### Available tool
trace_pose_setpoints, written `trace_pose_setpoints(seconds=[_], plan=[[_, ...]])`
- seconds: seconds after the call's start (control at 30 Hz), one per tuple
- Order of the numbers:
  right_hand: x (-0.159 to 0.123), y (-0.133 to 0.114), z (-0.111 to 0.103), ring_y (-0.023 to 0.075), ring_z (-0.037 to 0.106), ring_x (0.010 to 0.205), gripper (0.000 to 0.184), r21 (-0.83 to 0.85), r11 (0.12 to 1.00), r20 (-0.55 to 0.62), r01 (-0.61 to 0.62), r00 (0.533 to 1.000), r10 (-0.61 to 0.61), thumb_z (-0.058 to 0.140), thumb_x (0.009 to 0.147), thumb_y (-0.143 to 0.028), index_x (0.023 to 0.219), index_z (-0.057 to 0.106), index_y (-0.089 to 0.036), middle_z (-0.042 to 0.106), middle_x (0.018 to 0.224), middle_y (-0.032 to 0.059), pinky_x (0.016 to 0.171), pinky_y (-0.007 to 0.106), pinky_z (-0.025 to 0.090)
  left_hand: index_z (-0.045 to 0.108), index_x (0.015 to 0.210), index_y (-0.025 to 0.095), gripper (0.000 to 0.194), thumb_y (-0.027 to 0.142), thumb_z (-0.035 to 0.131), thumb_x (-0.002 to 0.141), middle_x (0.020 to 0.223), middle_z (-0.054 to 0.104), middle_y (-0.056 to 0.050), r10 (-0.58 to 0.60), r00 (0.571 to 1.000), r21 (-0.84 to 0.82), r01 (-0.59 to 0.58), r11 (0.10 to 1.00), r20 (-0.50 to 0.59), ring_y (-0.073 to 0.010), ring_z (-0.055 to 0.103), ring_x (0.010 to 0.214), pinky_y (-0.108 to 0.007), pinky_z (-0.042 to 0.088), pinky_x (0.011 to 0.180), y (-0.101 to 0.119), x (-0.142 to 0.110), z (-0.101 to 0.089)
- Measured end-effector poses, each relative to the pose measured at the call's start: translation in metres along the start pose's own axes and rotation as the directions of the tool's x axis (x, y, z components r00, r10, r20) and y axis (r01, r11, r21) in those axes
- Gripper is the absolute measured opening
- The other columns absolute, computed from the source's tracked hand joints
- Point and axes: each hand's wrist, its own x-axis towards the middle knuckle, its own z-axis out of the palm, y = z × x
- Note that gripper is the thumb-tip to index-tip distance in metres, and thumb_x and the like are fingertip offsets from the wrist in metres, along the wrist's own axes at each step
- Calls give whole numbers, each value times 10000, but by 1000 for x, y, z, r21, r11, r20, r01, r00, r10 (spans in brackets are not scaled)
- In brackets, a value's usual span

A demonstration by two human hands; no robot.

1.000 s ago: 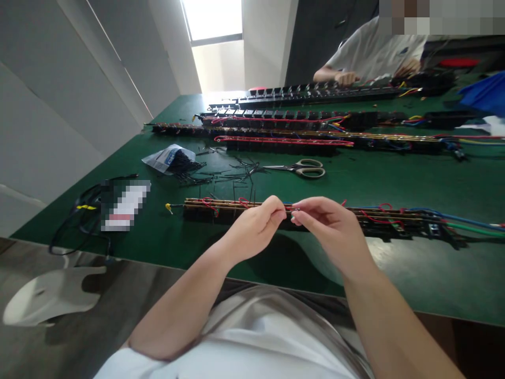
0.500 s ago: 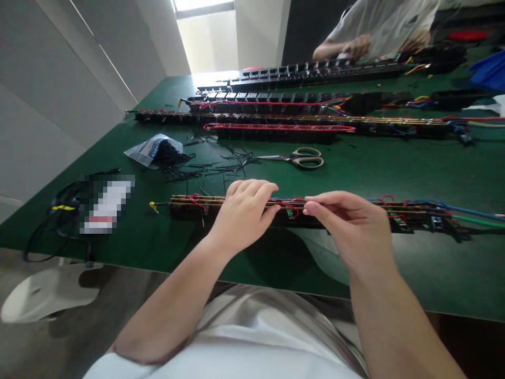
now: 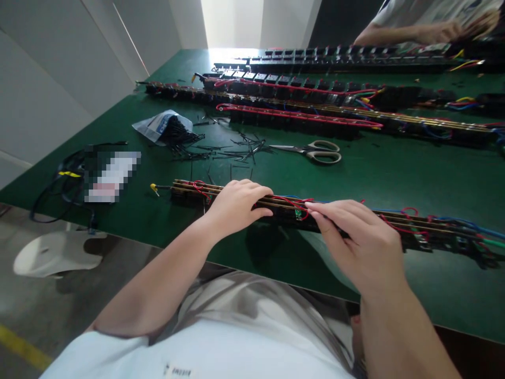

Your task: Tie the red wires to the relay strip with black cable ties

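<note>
A long black strip assembly (image 3: 418, 223) with brass-coloured rods, red and blue wires and small green circuit boards lies across the near part of the table. My left hand (image 3: 239, 208) is laid over its left half, fingers on the far side and thumb on the near side, gripping it. My right hand (image 3: 361, 237) is closed in a pinch at the rods, its fingertips beside a red wire (image 3: 290, 201) and a green circuit board (image 3: 299, 213). What lies between those fingertips is too small to make out. A yellow-tipped lead (image 3: 154, 188) sticks out at the assembly's left end.
Scissors (image 3: 323, 151) and loose black cable ties (image 3: 248, 147) lie beyond the assembly, near an open plastic bag (image 3: 155, 126) of ties. Black cables (image 3: 59, 195) are at left. More wired strips (image 3: 300, 113) line the back, where another person's hands (image 3: 442, 32) work.
The view has shifted, so the assembly now slants down to the right. Both hands keep nearly the same places on it, the right still pinching.
</note>
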Motion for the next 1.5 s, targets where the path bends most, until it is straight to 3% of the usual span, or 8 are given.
trace_pose_setpoints(seconds=[0.47,0.6,0.7,0.83,1.0,1.13,1.33,1.5], plan=[[-11,-9,-14,260,777,916,301,-38,999,1,17,1000,-17,657,1032,-198,1208,792,-401,841,1096,32,842,445,643,739,1250,232,281,345,758,993,1287,793,-66,11,1000,-48,-12,999,-19,-286,683,1252,-475,448,1136,8,-44,-10],[0,-6,-13,246,775,884,247,-27,999,9,46,999,-46,673,1026,-225,1155,806,-390,841,1058,27,816,418,641,755,1206,249,225,364,723,1015,1290,790,-50,87,996,-57,-86,995,10,-282,688,1261,-460,417,1143,16,-23,-28],[8,-3,-10,252,782,890,201,-17,999,8,51,999,-51,672,1032,-272,1131,812,-376,845,1048,32,819,417,649,757,1243,236,275,363,724,1001,1283,792,-68,164,965,-36,-160,987,206,-301,711,1236,-454,427,1110,25,2,-33],[14,-3,-8,232,783,915,215,19,1000,-3,25,1000,-25,623,1060,-243,1120,806,-338,841,1046,24,824,392,650,801,1170,220,237,337,737,973,1151,818,-69,204,928,-59,-195,979,311,-279,746,1096,-378,487,959,32,25,-29],[19,-11,-10,195,782,894,258,90,996,11,7,1000,-8,640,1044,-199,1136,809,-370,834,1052,-4,779,342,642,832,1105,255,189,312,781,932,1076,826,-29,254,879,-130,-220,967,403,-219,750,935,-298,490,742,20,38,-33],[25,-18,-2,196,782,867,239,114,993,45,9,999,-14,650,1040,-214,1143,822,-343,835,1028,26,750,330,643,837,1046,289,147,265,775,914,992,824,7,322,824,-238,-234,943,467,-189,733,852,-279,489,723,1,50,-36],[21,-27,17,209,781,935,262,155,980,139,-125,985,104,610,1058,-167,1139,813,-313,834,1073,50,801,363,654,777,808,278,68,230,796,853,822,769,29,431,796,-373,-279,885,425,-183,677,751,-291,451,702,-9,61,-27],[14,-31,18,225,773,951,375,159,982,190,-100,979,69,627,1020,-75,1251,764,-337,830,1103,41,833,400,637,763,732,261,144,183,818,841,758,725,28,450,793,-465,-242,851,411,-184,642,718,-307,424,696,-11,62,-29]])
